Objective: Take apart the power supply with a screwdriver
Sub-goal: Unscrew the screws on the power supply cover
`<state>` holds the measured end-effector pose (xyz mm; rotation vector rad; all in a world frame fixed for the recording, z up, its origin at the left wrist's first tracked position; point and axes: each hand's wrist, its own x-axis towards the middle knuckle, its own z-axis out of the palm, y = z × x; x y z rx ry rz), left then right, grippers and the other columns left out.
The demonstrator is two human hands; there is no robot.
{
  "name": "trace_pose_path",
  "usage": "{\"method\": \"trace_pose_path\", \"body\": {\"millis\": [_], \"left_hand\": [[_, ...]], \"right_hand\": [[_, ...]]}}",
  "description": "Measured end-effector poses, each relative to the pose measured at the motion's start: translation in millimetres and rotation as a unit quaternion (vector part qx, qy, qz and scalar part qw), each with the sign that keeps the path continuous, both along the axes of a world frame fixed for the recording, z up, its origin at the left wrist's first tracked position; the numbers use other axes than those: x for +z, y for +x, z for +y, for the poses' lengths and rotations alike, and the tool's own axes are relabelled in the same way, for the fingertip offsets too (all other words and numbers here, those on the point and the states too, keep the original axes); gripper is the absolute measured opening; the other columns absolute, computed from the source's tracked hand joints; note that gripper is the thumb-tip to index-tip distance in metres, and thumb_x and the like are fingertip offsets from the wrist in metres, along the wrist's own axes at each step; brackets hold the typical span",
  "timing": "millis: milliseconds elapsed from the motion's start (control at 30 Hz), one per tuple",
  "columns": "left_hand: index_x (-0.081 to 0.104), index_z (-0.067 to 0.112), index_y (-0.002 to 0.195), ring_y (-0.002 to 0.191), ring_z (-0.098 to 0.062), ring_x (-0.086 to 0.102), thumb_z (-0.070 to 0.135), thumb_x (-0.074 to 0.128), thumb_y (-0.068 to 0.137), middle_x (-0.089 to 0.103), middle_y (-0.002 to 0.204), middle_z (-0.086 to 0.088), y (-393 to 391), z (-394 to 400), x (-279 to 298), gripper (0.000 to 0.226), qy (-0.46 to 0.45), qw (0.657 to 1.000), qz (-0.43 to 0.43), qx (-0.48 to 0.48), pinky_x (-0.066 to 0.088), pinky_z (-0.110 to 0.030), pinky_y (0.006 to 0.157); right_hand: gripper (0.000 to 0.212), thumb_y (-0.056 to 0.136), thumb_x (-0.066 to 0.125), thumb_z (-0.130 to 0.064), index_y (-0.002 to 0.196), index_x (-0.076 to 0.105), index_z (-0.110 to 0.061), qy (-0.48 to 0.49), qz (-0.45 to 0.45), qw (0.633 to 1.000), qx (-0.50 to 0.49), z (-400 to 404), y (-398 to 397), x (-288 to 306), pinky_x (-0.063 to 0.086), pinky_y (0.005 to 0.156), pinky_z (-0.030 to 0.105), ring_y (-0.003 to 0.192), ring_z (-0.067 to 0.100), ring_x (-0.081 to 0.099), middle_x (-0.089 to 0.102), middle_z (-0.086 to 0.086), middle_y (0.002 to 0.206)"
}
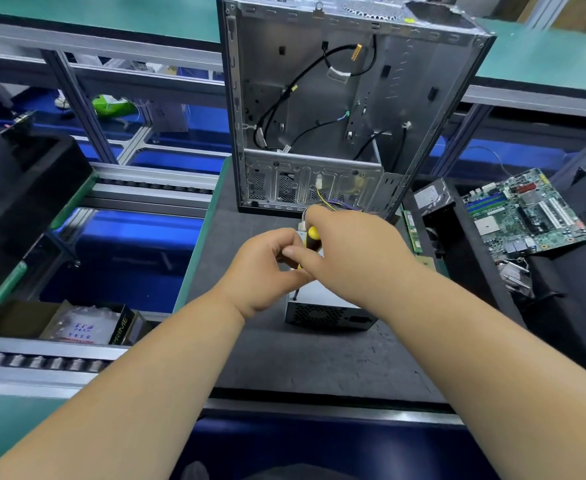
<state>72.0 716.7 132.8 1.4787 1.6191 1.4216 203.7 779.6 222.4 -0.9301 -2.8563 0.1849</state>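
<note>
Gripping the yellow-and-black screwdriver (pixel 310 242) by its handle, the right hand (pixel 350 251) angles the tip down at the top left edge of the power supply (pixel 326 306), which sits on the dark mat (pixel 319 358) before the open case (pixel 347 109). The left hand (pixel 267 268) curls beside the shaft; what it pinches, I cannot tell. Tilted driving risks the tip slipping out, rounding the screw or jabbing those fingers.

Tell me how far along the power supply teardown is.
Done: the grey metal power supply box sits out of the open silver computer case, on the dark mat. In hand: both the right hand and left hand grip the yellow-and-black screwdriver, its tip at the top cover. Left: the cover is still on.
</note>
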Motion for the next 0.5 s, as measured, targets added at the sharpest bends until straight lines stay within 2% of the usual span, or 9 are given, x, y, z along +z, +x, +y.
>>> {"method": "trace_pose_path", "body": {"millis": [67,167,233,300,333,400,500], "left_hand": [[0.048,0.039,0.061,0.061,-0.002,0.043,0.022,0.070,0.066,0.049,0.062,0.017,3.0,1.5,-0.4,0.029,0.004,1.000,0.006,-0.001,0.036,-0.016,0.060],[0.048,0.042,0.066,0.066,-0.002,0.049,0.028,0.069,0.066,0.052,0.068,0.019,5.2,1.8,-2.9,0.026,0.008,1.000,-0.001,-0.011,0.041,-0.018,0.066],[0.050,0.048,0.075,0.078,-0.005,0.054,0.030,0.079,0.067,0.055,0.079,0.017,-0.4,-1.0,-9.0,0.035,0.001,0.998,0.059,-0.018,0.043,-0.019,0.074],[0.054,0.054,0.094,0.099,-0.008,0.056,0.031,0.089,0.064,0.059,0.099,0.014,-9.7,-7.1,-20.1,0.051,-0.034,0.991,0.124,-0.039,0.044,-0.022,0.090],[0.057,0.051,0.103,0.110,-0.007,0.055,0.029,0.091,0.064,0.059,0.110,0.013,-13.6,-10.9,-26.6,0.057,-0.055,0.988,0.138,-0.047,0.043,-0.022,0.098],[0.068,0.030,0.111,0.123,-0.004,0.050,0.021,0.091,0.066,0.057,0.124,0.013,-17.0,-17.1,-38.2,0.052,-0.083,0.985,0.144,-0.046,0.038,-0.021,0.107],[0.073,0.016,0.109,0.127,-0.002,0.050,0.012,0.089,0.070,0.058,0.125,0.013,-15.9,-21.3,-48.1,0.042,-0.099,0.985,0.134,-0.034,0.037,-0.019,0.109]], "right_hand": [[0.035,0.096,0.046,-0.058,0.093,0.043,-0.022,-0.001,-0.002,1.000,-0.011,-0.2,-0.7,-1.1,0.027,0.054,0.034,0.074,0.024,0.050,0.056,-0.005,0.079],[0.024,0.100,0.050,-0.040,0.093,0.038,-0.020,-0.044,-0.005,0.999,-0.005,-0.2,-2.9,-3.5,0.027,0.057,0.036,0.076,0.025,0.048,0.051,-0.004,0.077],[0.022,0.100,0.051,-0.035,0.093,0.038,-0.019,-0.077,-0.008,0.997,0.003,0.9,-1.5,-3.4,0.028,0.056,0.037,0.074,0.024,0.047,0.051,-0.004,0.076],[0.020,0.100,0.052,-0.033,0.093,0.039,-0.019,-0.107,-0.010,0.994,0.007,4.8,1.5,-0.2,0.030,0.055,0.036,0.069,0.020,0.047,0.051,-0.006,0.076],[0.020,0.099,0.053,-0.033,0.094,0.040,-0.019,-0.122,-0.010,0.992,0.009,7.5,3.0,1.4,0.030,0.055,0.036,0.067,0.015,0.045,0.050,-0.007,0.076],[0.017,0.099,0.054,-0.031,0.094,0.042,-0.020,-0.150,-0.009,0.989,0.017,12.2,5.0,3.9,0.030,0.056,0.032,0.066,0.006,0.042,0.048,-0.009,0.076],[0.010,0.099,0.054,-0.022,0.094,0.046,-0.023,-0.178,-0.013,0.983,0.036,14.2,4.3,5.6,0.034,0.060,0.027,0.073,0.005,0.048,0.053,-0.012,0.084]]}}
